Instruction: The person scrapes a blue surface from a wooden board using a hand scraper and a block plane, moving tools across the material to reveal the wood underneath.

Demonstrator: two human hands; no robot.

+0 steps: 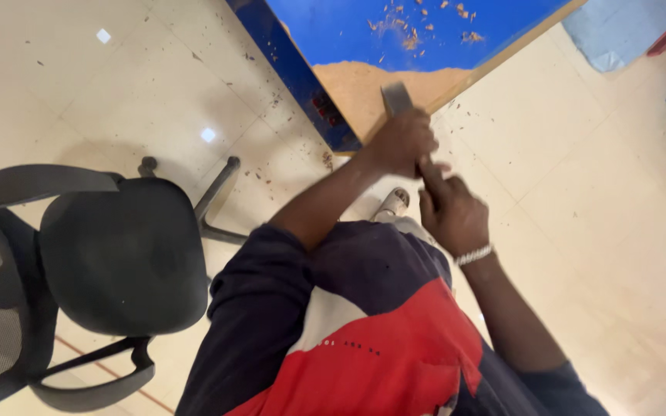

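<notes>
Your left hand has its grip clamped on the scraper at the blue board edge; right hand closed on its handle.

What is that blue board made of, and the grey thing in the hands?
The blue-faced flat board looks like wood or pressed wood under a smooth blue coating: a scraped patch shows bare tan, with shavings scattered on top. The flat grey tool blade, gripped by the left hand with the right hand behind, looks like dull metal, though blur leaves that unsure.
</notes>
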